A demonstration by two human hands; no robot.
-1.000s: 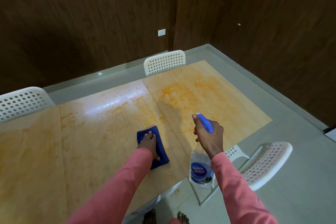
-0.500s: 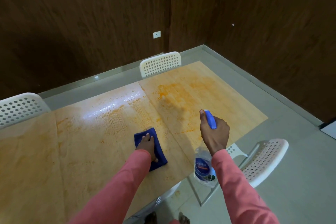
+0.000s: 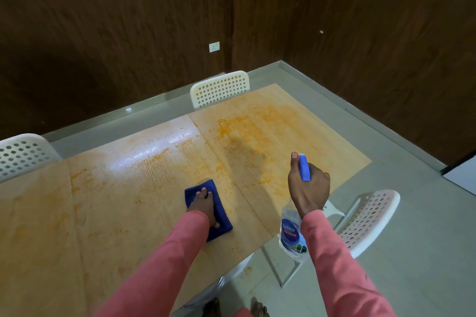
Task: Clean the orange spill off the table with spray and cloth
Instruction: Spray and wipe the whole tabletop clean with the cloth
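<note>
A person in pink sleeves stands at the near edge of a wooden table point(image 3: 128, 213) streaked with an orange spill point(image 3: 247, 134), which spreads thickest across the far right panel and trails in thin smears toward the left. The left hand point(image 3: 204, 204) lies flat on a folded blue cloth point(image 3: 221, 213), fingers together and pressing it to the tabletop near the seam between two panels. The right hand point(image 3: 307, 188) is curled around the neck of a clear spray bottle point(image 3: 291, 234) with a blue trigger head, held above the table's near right edge, the nozzle pointing toward the stained panel and the labelled body hanging below the wrist. A wet sheen shows on the middle of the table. White perforated chairs stand around it: one at the far side point(image 3: 220, 89), one at the left point(image 3: 23, 154), one at the right point(image 3: 368, 219) beside the bottle. Dark wood panelling lines the walls behind.
</note>
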